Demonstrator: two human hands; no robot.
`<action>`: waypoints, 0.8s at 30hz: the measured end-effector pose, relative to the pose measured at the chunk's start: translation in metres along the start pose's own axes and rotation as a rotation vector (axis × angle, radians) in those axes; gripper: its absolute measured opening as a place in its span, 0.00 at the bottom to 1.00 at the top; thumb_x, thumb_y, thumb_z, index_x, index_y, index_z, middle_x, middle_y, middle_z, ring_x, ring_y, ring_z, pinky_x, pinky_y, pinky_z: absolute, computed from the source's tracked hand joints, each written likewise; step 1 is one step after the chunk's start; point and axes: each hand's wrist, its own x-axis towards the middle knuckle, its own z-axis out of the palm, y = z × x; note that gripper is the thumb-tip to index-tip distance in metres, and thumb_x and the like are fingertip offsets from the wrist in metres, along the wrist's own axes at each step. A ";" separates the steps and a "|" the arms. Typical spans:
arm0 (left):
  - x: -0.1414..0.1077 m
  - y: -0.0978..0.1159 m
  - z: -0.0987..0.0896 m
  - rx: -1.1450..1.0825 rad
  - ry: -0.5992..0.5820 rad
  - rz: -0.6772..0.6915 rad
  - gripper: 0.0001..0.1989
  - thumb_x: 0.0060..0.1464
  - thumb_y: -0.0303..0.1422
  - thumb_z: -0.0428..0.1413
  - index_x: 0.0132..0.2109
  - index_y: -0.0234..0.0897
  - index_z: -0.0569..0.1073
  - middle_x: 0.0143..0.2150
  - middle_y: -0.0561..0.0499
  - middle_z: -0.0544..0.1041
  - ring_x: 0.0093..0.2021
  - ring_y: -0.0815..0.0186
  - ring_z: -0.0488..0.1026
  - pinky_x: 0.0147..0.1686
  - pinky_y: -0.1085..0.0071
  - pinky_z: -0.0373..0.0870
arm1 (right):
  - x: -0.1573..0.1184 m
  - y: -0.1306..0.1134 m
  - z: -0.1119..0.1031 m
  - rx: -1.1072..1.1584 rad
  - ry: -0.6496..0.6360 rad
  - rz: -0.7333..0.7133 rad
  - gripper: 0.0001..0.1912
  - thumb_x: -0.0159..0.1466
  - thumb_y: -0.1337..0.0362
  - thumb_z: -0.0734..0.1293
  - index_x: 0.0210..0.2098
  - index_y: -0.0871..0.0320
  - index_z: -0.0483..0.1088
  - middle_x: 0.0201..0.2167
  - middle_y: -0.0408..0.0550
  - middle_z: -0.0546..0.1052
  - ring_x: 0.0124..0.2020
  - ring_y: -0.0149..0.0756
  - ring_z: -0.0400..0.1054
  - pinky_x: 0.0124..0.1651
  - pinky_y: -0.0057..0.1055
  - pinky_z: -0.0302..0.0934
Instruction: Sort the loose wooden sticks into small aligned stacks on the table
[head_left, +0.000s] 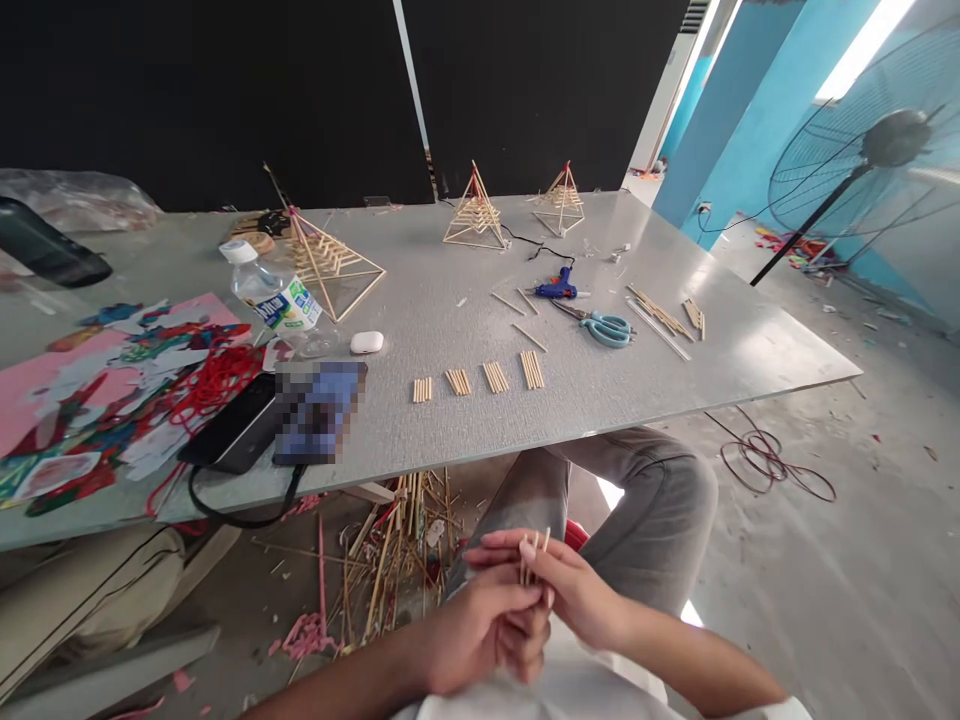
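Observation:
Above my lap, my left hand (499,625) and my right hand (581,590) come together around a few short wooden sticks (535,562). The sticks stand nearly upright, their tips showing between my fingers and their lower ends hidden. My right thumb presses against them, while the left fingers curl in below. On the table edge ahead lie several neat bundles of cut sticks (496,377), graded from short at left to longer at right. Loose sticks (529,337) lie behind them, near a blue glue gun (559,285) and light-blue scissors (606,328).
Three stick pyramids (474,215) stand toward the back of the grey table (420,300). A plastic bottle (274,295), white earbud case (367,343), phone (319,412) and power bank (232,425) sit left. More sticks (660,312) lie right. Scrap sticks (405,550) litter the floor.

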 end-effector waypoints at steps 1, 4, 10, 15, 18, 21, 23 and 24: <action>0.005 0.008 0.002 -0.008 -0.002 -0.007 0.22 0.55 0.48 0.71 0.34 0.41 0.68 0.23 0.62 0.58 0.21 0.73 0.52 0.26 0.70 0.54 | 0.006 -0.007 -0.003 -0.078 0.009 -0.002 0.30 0.74 0.36 0.69 0.56 0.54 0.82 0.61 0.58 0.84 0.63 0.46 0.79 0.73 0.50 0.66; 0.021 0.042 0.009 -0.004 0.064 0.049 0.18 0.52 0.38 0.69 0.35 0.40 0.66 0.25 0.61 0.60 0.23 0.74 0.52 0.29 0.71 0.55 | 0.022 -0.048 -0.012 -0.293 0.001 -0.058 0.29 0.73 0.34 0.68 0.40 0.54 0.82 0.50 0.55 0.87 0.54 0.44 0.81 0.64 0.44 0.72; 0.047 0.110 0.000 0.603 0.148 0.417 0.24 0.64 0.52 0.64 0.54 0.37 0.77 0.37 0.49 0.80 0.34 0.65 0.74 0.35 0.68 0.66 | 0.093 -0.192 -0.053 -0.675 0.338 -0.464 0.30 0.78 0.33 0.56 0.43 0.52 0.70 0.29 0.44 0.75 0.30 0.37 0.73 0.34 0.33 0.68; 0.057 0.136 -0.031 1.243 0.541 0.751 0.18 0.74 0.45 0.52 0.55 0.40 0.81 0.26 0.59 0.68 0.26 0.69 0.63 0.33 0.70 0.58 | 0.214 -0.292 -0.089 -1.920 0.653 -0.057 0.27 0.83 0.50 0.54 0.50 0.64 0.77 0.43 0.63 0.82 0.47 0.46 0.78 0.49 0.36 0.69; 0.060 0.140 -0.046 1.296 0.604 0.768 0.21 0.75 0.44 0.48 0.57 0.38 0.81 0.24 0.61 0.63 0.23 0.69 0.59 0.30 0.70 0.54 | 0.277 -0.301 -0.100 -2.025 0.602 0.112 0.26 0.78 0.50 0.65 0.50 0.69 0.81 0.47 0.71 0.84 0.54 0.55 0.80 0.55 0.40 0.71; 0.059 0.138 -0.055 1.257 0.610 0.753 0.21 0.75 0.44 0.48 0.56 0.38 0.81 0.25 0.61 0.64 0.24 0.69 0.60 0.30 0.70 0.54 | 0.321 -0.292 -0.104 -2.114 0.523 0.223 0.27 0.73 0.48 0.72 0.52 0.71 0.83 0.48 0.72 0.85 0.57 0.59 0.79 0.59 0.44 0.73; 0.057 0.135 -0.056 1.254 0.577 0.726 0.20 0.75 0.42 0.48 0.56 0.38 0.81 0.25 0.60 0.65 0.24 0.70 0.60 0.30 0.70 0.54 | 0.340 -0.288 -0.106 -2.169 0.464 0.256 0.27 0.72 0.49 0.74 0.55 0.69 0.82 0.52 0.70 0.84 0.58 0.56 0.79 0.61 0.46 0.74; 0.056 0.133 -0.056 1.258 0.557 0.712 0.20 0.75 0.41 0.48 0.57 0.38 0.81 0.25 0.60 0.65 0.24 0.70 0.60 0.31 0.70 0.54 | 0.346 -0.288 -0.108 -2.198 0.432 0.259 0.26 0.73 0.49 0.75 0.57 0.67 0.81 0.54 0.66 0.83 0.58 0.54 0.79 0.62 0.48 0.74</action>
